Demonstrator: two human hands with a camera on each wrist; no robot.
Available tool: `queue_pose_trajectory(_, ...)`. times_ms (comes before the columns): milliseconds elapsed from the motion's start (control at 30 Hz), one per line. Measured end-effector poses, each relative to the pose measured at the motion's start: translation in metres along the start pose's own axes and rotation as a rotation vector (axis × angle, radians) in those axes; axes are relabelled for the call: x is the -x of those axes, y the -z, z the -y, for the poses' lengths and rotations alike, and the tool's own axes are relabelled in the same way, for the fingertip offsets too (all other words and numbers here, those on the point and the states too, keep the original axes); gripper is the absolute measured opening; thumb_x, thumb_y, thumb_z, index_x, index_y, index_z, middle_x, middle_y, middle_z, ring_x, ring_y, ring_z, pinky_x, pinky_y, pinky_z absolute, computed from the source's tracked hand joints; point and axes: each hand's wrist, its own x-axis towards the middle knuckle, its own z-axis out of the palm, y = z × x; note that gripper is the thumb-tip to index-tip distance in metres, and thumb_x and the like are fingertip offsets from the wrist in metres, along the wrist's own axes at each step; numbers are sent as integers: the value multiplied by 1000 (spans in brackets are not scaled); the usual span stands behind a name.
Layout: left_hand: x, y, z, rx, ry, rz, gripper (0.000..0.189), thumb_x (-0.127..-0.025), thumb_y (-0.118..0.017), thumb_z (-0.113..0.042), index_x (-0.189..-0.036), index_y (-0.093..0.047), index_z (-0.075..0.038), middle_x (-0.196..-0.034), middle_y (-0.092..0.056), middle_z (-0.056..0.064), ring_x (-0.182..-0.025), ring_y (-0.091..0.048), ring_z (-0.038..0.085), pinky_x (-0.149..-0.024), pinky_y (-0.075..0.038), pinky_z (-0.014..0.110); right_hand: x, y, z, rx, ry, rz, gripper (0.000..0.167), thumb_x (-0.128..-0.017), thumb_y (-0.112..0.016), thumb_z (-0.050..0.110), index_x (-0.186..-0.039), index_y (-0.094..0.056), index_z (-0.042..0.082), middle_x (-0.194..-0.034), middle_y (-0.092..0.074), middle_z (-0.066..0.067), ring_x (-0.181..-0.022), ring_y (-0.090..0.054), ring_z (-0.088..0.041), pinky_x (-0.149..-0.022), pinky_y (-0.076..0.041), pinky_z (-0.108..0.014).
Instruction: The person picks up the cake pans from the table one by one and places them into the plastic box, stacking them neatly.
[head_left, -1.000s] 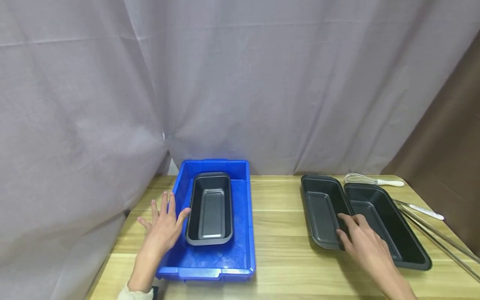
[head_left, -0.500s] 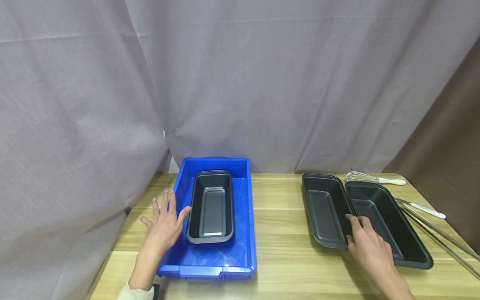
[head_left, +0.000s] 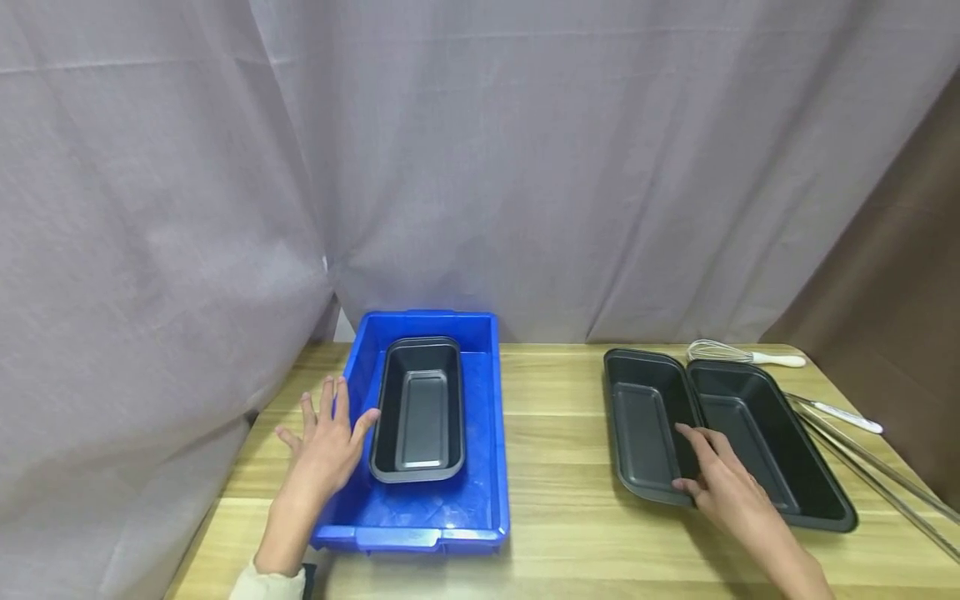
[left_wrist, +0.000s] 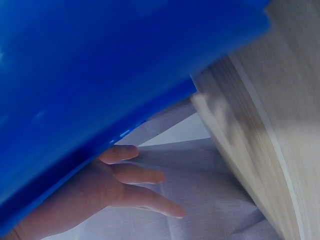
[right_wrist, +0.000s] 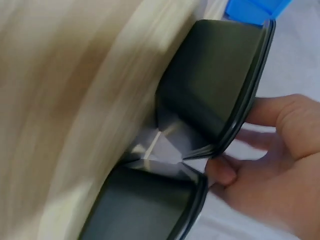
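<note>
On the right of the table, my right hand (head_left: 738,496) pinches the right rim of a dark loaf pan (head_left: 640,446) near its front corner. Its fingertips lie over the inside of that pan. In the right wrist view the fingers (right_wrist: 272,111) show at the rim corner. A second dark loaf pan (head_left: 750,437) stands right beside it, partly behind the hand. My left hand (head_left: 322,454), fingers spread, rests at the left rim of a blue plastic bin (head_left: 491,442). A third loaf pan (head_left: 423,408) sits inside the bin.
Behind the right pans lies a whisk (head_left: 776,360) with a white handle. Another white-handled utensil (head_left: 847,417) and long metal rods (head_left: 885,492) lie at the right edge. A grey curtain (head_left: 480,167) hangs along the back of the wooden table (head_left: 555,467).
My right hand has gripped the left of the two right-hand pans, which has shifted slightly toward me. My left hand stays at the bin's rim.
</note>
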Motion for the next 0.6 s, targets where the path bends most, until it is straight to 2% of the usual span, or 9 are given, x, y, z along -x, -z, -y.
queue_pose_trajectory(167,-1,2,1,4,3,6,84,-119,-39,-50,-173,-8,6,-180,-5,33,-161,2,68,-110,2,98,0,-11,-9,-62,194,-101,71,-80,-92,-3,-143,-59,-4,-122,-63,-24,-77,-49,6,-63,-44,-26)
queue_pose_trajectory(300,-1,2,1,6,3,4,84,-119,-39,-50,-173,-8,6,-180,-6,34,-161,2,68,-110,3,98,-1,-19,-16,-134,333,-187,80,-68,-95,-6,-140,-60,-1,-110,-60,-4,-78,-50,5,-66,-39,-21)
queue_pose_trajectory(367,-1,1,1,-4,1,2,84,-119,-39,-50,-173,-9,6,-179,-7,34,-161,0,68,-110,2,98,-1,-22,-18,-149,383,-238,86,-62,-97,-5,-140,-62,-1,-117,-59,0,-81,-53,2,-69,-38,-17)
queue_pose_trajectory(433,-1,1,0,-10,-1,3,84,-119,-39,-50,-173,-10,6,-179,-7,34,-161,-2,68,-111,0,98,-1,-25,-18,-154,399,-282,90,-57,-98,-3,-140,-63,0,-129,-58,1,-87,-55,-2,-72,-38,-15)
queue_pose_trajectory(533,-1,0,0,-16,-6,-4,83,-118,-40,-50,-173,-11,6,-179,-10,34,-161,-4,68,-111,-2,98,1,-27,-15,-135,371,-315,92,-57,-101,1,-141,-64,2,-149,-53,-9,-95,-57,-6,-73,-41,-15)
queue_pose_trajectory(600,-1,0,0,-12,-6,-10,83,-118,-41,-50,-173,-12,6,-179,-11,34,-161,-5,68,-111,-2,98,3,-26,-13,-132,338,-314,92,-58,-101,2,-142,-64,3,-149,-52,-16,-97,-58,-6,-72,-42,-16)
